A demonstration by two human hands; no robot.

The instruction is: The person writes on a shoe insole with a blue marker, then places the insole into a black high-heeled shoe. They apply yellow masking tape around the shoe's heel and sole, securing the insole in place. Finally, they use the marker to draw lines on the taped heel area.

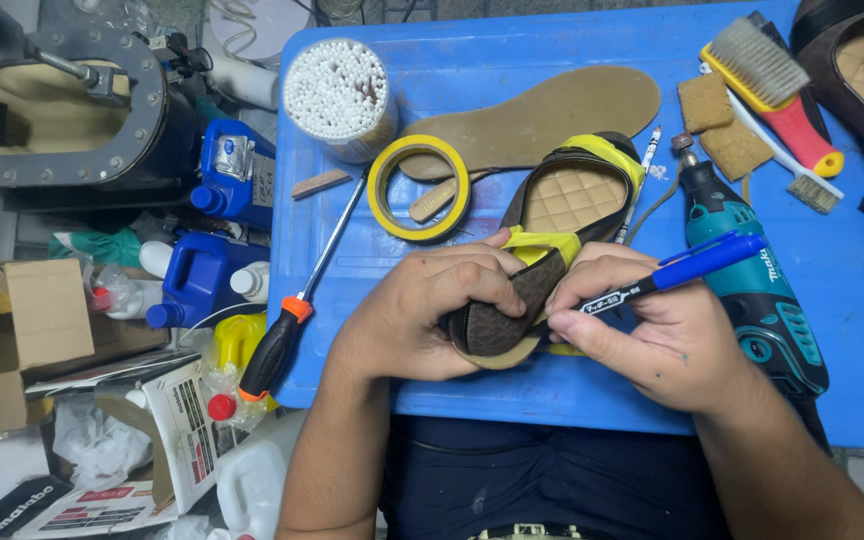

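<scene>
Near the front edge of the blue plastic table (372, 330), the left hand (422, 315) curled its fingers tightly around the toe of a brown flat shoe with yellow masking tape (542, 235). The right hand (652, 330) pinched a blue marker pen (677, 272), tip touching the shoe's sole edge.

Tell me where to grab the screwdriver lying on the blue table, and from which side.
Grip the screwdriver by its black and orange handle, coming from the near left corner of the blue table. The handle is the thick end and overhangs the table edge, free of clutter. The thin shaft runs up toward the yellow tape roll and gives little to hold.
</scene>
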